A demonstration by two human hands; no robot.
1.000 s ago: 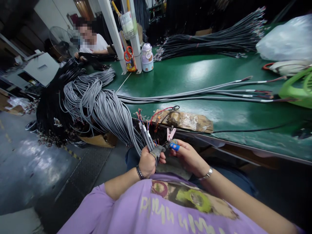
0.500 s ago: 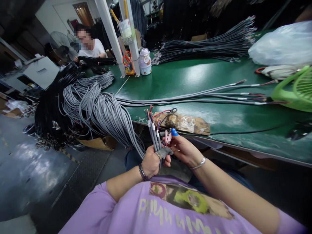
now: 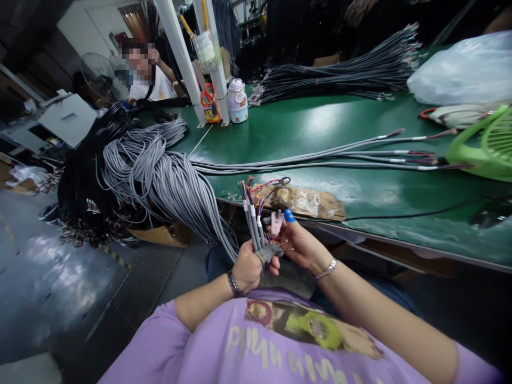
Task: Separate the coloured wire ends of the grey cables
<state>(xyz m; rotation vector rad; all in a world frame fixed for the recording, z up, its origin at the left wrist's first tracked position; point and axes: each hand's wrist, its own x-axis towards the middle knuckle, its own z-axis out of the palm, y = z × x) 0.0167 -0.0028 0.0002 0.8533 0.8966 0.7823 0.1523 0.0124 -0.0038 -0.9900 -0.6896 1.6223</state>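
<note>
My left hand (image 3: 248,266) is closed around several grey cables (image 3: 252,224), whose ends point up and show white bands and stripped, coloured wires (image 3: 245,189). A grey cover sits on one of its digits. Beside it, my right hand (image 3: 301,242) wears a blue finger cot (image 3: 288,216) on its thumb and pinches a small pink clip (image 3: 276,223). Thin wires run between the two hands at the clip, and the exact contact there is too small to make out. A piece of brown cardboard (image 3: 312,201) lies on the table edge just past my hands.
A thick heap of grey cables (image 3: 160,165) hangs over the green table (image 3: 288,128) at left, beside black cables (image 3: 80,186). Grey cable ends stretch right to a green basket (image 3: 488,144). Behind are a lilac bottle (image 3: 238,101), a post (image 3: 178,48) and a person (image 3: 156,85).
My right hand has turned the pink clip slightly, while my left hand keeps hold of the cables almost in place. The person at the back has raised a hand towards their head.
</note>
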